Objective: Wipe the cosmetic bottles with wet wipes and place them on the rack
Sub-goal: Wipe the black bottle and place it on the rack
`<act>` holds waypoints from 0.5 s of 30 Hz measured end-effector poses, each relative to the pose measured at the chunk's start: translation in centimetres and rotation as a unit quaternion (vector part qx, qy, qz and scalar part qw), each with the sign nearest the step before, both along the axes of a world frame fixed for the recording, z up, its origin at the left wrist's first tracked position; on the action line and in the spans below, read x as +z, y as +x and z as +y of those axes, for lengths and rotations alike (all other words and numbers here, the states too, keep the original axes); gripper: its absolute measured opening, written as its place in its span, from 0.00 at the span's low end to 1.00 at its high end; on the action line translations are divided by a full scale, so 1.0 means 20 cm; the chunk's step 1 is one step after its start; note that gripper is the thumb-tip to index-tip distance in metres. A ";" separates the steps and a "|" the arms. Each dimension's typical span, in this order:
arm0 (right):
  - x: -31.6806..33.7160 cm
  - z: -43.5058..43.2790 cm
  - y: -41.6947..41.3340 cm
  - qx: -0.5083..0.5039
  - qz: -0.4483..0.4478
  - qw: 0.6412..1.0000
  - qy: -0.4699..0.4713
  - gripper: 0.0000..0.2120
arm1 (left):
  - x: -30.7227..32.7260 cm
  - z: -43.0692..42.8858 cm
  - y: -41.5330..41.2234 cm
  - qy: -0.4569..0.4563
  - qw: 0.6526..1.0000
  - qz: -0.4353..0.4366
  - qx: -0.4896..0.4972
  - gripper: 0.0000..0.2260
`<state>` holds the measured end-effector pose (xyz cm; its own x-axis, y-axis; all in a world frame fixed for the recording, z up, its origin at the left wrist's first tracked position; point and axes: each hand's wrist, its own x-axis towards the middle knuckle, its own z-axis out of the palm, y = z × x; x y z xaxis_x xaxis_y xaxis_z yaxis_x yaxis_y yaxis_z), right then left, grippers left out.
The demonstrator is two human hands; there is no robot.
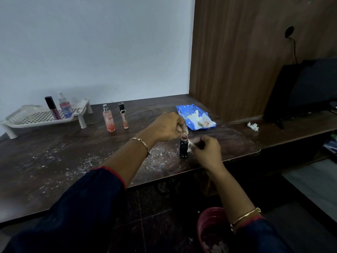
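Black bottle (183,149) stands upright, left hand (166,127) gripping its top, right hand (207,147) pinching a wipe (190,143)

The scene is dim and bluish under soft, even light. At the grip, the right hand (207,149) and its crumpled white wet wipe (191,143) smear with motion blur, while the small black square bottle (183,149) looks sharper. Far left of the grip, the white perforated plastic rack (38,115) throws a faint shadow on the pale wall (109,52). Just right of the grip, the dark glossy wooden tabletop (237,141) shows a weak sheen. Nearer than the grip, the dark blue sleeves (82,207) lose detail, and the frame edges bow.
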<state>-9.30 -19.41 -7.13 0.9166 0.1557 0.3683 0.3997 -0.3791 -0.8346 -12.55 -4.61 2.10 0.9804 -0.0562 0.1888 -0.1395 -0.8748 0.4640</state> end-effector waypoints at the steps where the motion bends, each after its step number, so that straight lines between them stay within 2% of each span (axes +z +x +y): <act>1: 0.01 0.01 0.01 -0.006 0.004 0.999 0.054 0.07 | 0.00 0.00 0.00 0.008 1.000 -0.001 0.000 0.07; 3: 0.02 0.03 0.01 -0.006 0.011 0.994 0.108 0.08 | 0.00 0.00 0.01 0.021 1.000 -0.005 0.000 0.07; 8: -0.08 0.01 0.04 0.013 0.076 0.995 0.061 0.09 | 0.00 0.00 0.00 0.013 1.000 -0.005 0.001 0.06; 10: -0.05 0.01 0.08 0.027 0.100 0.991 0.080 0.04 | 0.00 0.00 0.00 0.016 1.000 -0.006 0.005 0.06; 12: 0.01 0.03 0.08 0.028 0.079 0.989 0.121 0.01 | 0.00 0.00 -0.01 0.023 1.000 -0.011 0.006 0.07; 15: 0.01 0.05 0.06 0.031 0.063 0.990 0.123 0.03 | 0.00 0.00 -0.02 0.027 1.000 -0.012 0.008 0.06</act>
